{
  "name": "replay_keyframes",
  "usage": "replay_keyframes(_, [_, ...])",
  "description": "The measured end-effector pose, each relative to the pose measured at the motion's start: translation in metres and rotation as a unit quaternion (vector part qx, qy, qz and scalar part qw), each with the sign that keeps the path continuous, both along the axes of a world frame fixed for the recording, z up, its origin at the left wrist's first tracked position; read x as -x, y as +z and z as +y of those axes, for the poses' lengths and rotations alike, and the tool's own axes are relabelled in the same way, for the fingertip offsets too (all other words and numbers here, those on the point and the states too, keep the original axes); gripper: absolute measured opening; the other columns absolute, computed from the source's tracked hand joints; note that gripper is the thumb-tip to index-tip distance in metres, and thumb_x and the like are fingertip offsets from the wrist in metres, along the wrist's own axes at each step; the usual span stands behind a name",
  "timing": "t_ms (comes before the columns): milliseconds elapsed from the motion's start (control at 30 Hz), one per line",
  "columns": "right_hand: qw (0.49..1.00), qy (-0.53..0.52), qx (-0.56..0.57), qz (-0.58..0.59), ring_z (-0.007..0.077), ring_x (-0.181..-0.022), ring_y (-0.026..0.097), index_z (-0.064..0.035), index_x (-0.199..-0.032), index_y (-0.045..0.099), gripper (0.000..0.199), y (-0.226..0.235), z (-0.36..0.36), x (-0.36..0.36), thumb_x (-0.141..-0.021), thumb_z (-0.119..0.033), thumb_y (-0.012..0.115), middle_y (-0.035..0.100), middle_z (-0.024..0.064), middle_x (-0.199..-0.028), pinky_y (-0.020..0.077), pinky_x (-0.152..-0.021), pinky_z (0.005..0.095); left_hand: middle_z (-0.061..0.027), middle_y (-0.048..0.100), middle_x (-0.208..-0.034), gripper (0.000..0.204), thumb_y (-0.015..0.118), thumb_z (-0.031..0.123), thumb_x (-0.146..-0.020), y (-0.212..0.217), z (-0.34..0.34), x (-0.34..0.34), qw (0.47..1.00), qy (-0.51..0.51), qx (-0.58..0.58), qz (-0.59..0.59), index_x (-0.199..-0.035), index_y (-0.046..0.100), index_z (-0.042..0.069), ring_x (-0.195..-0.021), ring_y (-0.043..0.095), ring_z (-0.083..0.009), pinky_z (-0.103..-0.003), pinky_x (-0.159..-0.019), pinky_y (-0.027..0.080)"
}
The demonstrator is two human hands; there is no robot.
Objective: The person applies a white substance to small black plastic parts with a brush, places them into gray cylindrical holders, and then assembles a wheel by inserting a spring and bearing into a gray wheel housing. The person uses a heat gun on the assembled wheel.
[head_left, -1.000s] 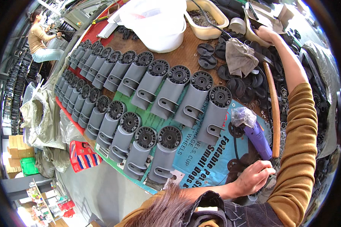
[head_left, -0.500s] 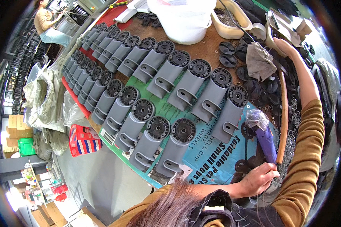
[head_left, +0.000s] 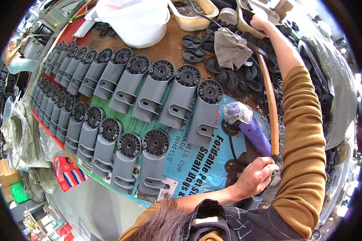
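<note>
Two rows of grey housings (head_left: 165, 96) already have black wheels fitted; loose discs (head_left: 229, 78) remain. Left hand (head_left: 255, 176) grips something small, right hand (head_left: 261, 22) reaches far, grip unclear.

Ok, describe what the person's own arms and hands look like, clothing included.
Both hands are bare, with no gloves. The right arm wears a long mustard-brown sleeve pushed up, leaving the forearm bare up to the right hand. The left hand and its forearm are bare too; the same mustard-brown sleeve begins near the elbow. No watch or rings show.
</note>
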State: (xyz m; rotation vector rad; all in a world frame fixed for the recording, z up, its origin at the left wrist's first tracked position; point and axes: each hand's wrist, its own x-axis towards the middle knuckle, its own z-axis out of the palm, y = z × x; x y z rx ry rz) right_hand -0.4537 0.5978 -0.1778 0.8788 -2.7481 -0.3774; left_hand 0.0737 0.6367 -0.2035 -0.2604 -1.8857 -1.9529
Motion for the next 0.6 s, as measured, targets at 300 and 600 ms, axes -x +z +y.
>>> replay_keyframes(300, [0.991, -0.058, 0.115, -0.023, 0.0307, -0.073, 0.064, 0.0018, -0.084, 0.068, 0.042, -0.0020, -0.0098, -0.0038, -0.085, -0.036, 0.050, 0.065, 0.0207, -0.077, 0.0507, -0.069, 0.0416, -0.0127, 0.054, -0.105, 0.032, 0.066, -0.005, -0.073, -0.0013, -0.0001, -0.0033, 0.999, -0.022, -0.012, -0.020, -0.103, 0.059, 0.003, -0.096, 0.057, -0.0318, -0.040, -0.081, 0.050])
replay_keyframes(600, [0.986, -0.073, 0.151, -0.024, 0.0320, -0.084, 0.064, 0.0008, -0.093, 0.068, 0.047, -0.0062, -0.0109, 0.0012, -0.087, -0.042, 0.048, 0.066, 0.0214, -0.089, 0.0496, -0.076, 0.0428, -0.0117, 0.055, -0.104, 0.030, 0.067, -0.004, -0.073, -0.0021, -0.0002, -0.0027, 0.999, -0.030, -0.010, -0.033, -0.101, 0.059, 0.004, -0.096, 0.057, -0.0312, -0.039, -0.080, 0.050])
